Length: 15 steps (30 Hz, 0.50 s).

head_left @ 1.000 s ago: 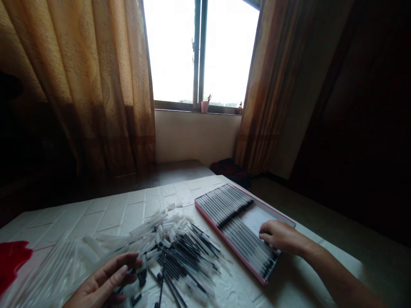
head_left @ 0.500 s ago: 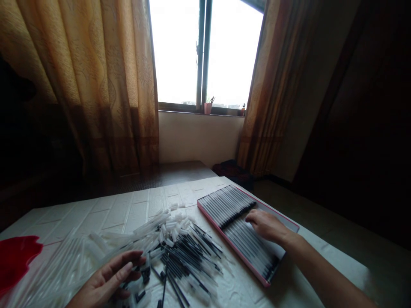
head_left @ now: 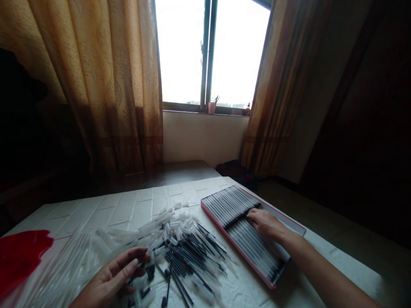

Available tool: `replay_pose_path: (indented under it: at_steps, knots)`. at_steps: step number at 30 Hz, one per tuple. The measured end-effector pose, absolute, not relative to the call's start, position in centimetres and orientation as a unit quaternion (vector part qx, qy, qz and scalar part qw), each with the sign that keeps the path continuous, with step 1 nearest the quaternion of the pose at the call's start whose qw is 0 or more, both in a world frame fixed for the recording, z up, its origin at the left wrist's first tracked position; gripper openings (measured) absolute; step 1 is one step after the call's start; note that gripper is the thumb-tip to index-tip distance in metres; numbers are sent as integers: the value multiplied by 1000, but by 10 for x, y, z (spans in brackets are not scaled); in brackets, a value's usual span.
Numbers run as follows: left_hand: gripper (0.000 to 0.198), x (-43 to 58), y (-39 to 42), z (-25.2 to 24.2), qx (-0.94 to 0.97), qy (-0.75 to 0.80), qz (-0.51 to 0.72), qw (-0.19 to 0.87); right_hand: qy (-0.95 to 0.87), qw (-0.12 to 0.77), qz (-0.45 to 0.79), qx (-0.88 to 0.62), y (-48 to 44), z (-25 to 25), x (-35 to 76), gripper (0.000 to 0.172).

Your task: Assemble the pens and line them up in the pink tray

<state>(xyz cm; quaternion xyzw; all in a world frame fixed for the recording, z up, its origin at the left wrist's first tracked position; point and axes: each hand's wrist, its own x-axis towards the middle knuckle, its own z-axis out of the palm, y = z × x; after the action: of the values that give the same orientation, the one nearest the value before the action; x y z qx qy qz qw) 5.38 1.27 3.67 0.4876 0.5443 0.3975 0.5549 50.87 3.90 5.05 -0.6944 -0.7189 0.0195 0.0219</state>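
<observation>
Sticks (head_left: 236, 204) with pale bodies and dark ends are lying side by side in two rows inside a pink-edged tray (head_left: 237, 247), which is sitting on the white table (head_left: 135, 209), to the right of a loose pile of black sticks (head_left: 189, 252). The right hand (head_left: 265, 223) is resting over the far end of the nearer row, its fingertips drawn close together; whether they are pinching a stick, I cannot tell. The left hand (head_left: 118, 271) is curling half open beside small black pieces (head_left: 150, 271) at the pile's edge, a gap showing between thumb and forefinger; whether it is holding anything underneath is not showing. Risk, as I judge it, is coming from that right wrist and forearm: they are passing low across the nearer row, so a careless sweep could be knocking its sticks askew. The pile is looking unstable too, since its sticks are crossing freely, and a bump from the left hand could be sending some rolling. No brand, label or writing is showing legibly anywhere.
</observation>
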Motion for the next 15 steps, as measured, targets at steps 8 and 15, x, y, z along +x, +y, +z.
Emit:
replay_pose_path:
  at_steps: [8,15]
  knots:
    - [55,50,14,38,499,530,413,547,-706,38,16,-707,19,50,519,34]
    - [48,47,18,44,485,514,446,548,-709,58,4,-703,-10,57,513,31]
